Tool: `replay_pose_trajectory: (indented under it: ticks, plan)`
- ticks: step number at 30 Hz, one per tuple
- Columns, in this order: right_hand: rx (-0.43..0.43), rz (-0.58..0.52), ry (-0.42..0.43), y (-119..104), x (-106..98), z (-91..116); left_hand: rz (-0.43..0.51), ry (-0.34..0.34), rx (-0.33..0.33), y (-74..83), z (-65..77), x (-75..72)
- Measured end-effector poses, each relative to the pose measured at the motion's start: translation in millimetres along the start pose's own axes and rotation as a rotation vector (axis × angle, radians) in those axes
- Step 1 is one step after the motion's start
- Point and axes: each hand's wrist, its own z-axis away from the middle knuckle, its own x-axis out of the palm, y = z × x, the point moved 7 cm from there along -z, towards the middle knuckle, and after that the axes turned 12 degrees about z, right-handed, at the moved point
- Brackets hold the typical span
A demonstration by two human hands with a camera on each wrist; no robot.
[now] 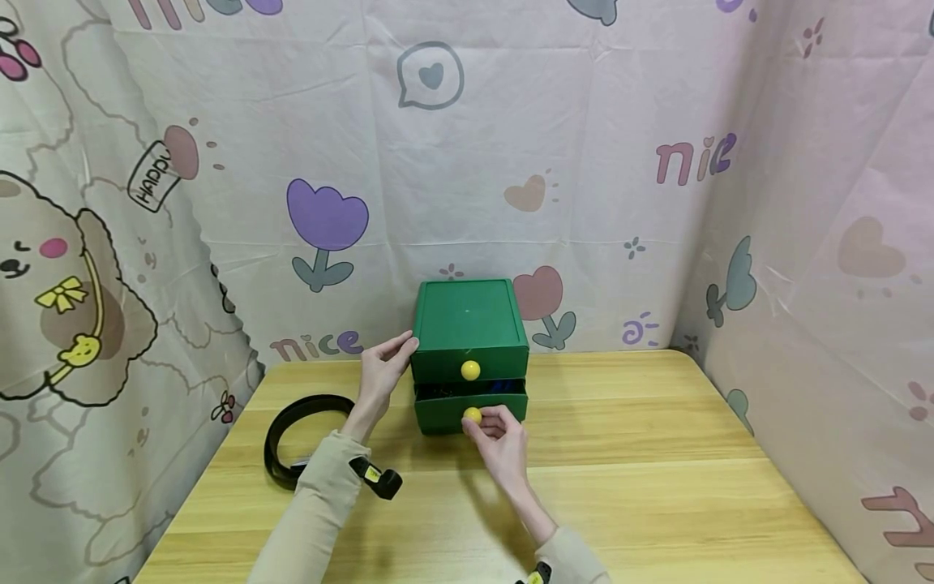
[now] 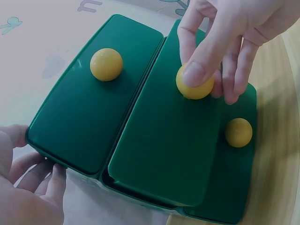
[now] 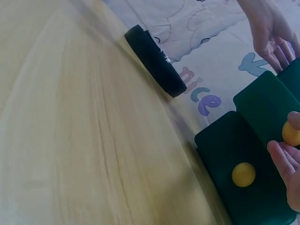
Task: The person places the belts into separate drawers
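A green drawer cabinet (image 1: 470, 316) with round yellow knobs stands near the back of the table. Its middle drawer (image 2: 164, 126) is pulled partway out, past the top drawer (image 2: 93, 112) and the bottom drawer (image 3: 225, 164). My right hand (image 1: 502, 446) pinches the middle drawer's yellow knob (image 2: 196, 83) between thumb and fingers. At the cabinet's upper left corner, the fingertips of my left hand (image 1: 381, 375) rest against its side. Something dark blue shows through the gap above the pulled-out drawer; the rest of its inside is hidden.
A coiled black belt (image 1: 273, 446) lies on the wooden table (image 1: 657, 470), left of the cabinet and partly behind the left forearm. Printed cloth (image 1: 467, 162) hangs behind the table and along both sides.
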Motion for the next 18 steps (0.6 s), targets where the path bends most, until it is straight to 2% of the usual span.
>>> replay_pose_trajectory:
  ticks: [18]
  plan:
    - [-0.019,0.0,0.016,-0.2,3.4,-9.6,0.019,0.008,0.005,-0.9,-0.5,0.5]
